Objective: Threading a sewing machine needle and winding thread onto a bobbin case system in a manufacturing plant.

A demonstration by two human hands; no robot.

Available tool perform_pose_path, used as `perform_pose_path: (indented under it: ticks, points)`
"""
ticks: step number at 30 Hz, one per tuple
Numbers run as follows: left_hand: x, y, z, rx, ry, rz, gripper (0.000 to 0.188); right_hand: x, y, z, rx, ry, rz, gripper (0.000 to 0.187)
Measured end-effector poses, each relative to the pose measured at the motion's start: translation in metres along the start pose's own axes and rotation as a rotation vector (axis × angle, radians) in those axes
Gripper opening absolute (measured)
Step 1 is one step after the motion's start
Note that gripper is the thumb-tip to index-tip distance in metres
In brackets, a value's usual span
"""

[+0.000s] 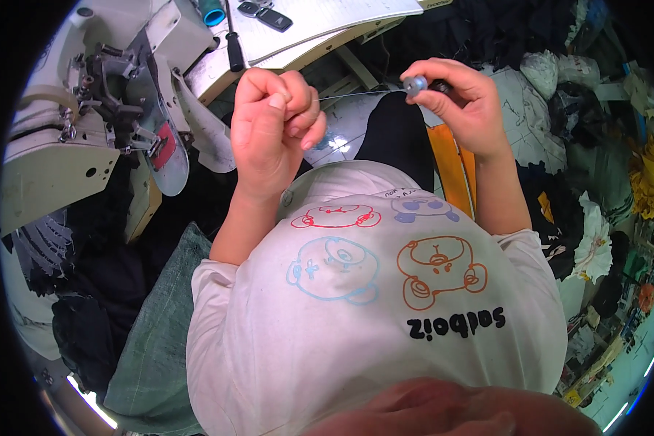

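Observation:
Between the thumb and forefinger of my right hand (469, 105) is a small metal bobbin (414, 86). A small black object (441, 87) shows behind it, partly hidden by the fingers. A thin pale thread (352, 94) runs from the bobbin side across to my left hand (269, 127), nearly straight. My left fingers are curled closed, with the thumb pressed on the forefinger where the thread meets them. Both hands are raised in front of my body, well apart.
A sewing machine (62, 156) stands at the left. On the table (334, 43) beyond it lie a black-handled screwdriver (235, 51), a black key fob (275, 19), paper and a teal spool (212, 11). Dark fabric and bags pile at the right; green cloth (152, 341) lies lower left.

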State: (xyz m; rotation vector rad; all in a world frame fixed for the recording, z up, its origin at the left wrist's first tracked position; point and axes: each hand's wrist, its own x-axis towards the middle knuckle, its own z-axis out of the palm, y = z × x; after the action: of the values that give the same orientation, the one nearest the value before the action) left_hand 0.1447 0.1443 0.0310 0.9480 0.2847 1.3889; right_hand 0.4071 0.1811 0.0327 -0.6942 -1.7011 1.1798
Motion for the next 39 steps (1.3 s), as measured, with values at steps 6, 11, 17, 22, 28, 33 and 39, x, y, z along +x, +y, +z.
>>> perform_pose_path:
  ticks: [6, 11, 17, 22, 28, 33, 39]
  points:
    - [-0.002, -0.002, 0.008, 0.033, -0.020, -0.017, 0.005, -0.004, -0.002, -0.022, -0.425, 0.046, -0.001, 0.019]
    - [0.004, 0.002, 0.007, 0.031, 0.011, -0.016, 0.005, -0.017, -0.006, -0.037, -0.218, -0.019, -0.094, 0.015]
    - [0.003, 0.000, 0.009, 0.014, -0.023, -0.048, 0.006, -0.033, -0.003, -0.051, -0.100, -0.018, 0.080, 0.011]
    - [0.006, -0.001, 0.012, 0.049, 0.009, -0.015, 0.007, -0.035, -0.003, -0.054, 0.199, -0.080, 0.012, 0.018]
    - [-0.006, -0.013, 0.022, 0.210, -0.089, 0.007, 0.006, -0.030, 0.003, -0.054, 0.257, 0.359, 0.109, 0.038]
    - [-0.011, -0.009, 0.013, 0.260, -0.077, 0.029, 0.006, -0.035, -0.001, -0.075, 0.082, 0.429, 0.150, 0.041]
    - [-0.011, -0.009, -0.009, 0.281, 0.009, 0.014, 0.007, -0.043, -0.019, -0.112, 0.186, 0.433, 0.152, 0.043]
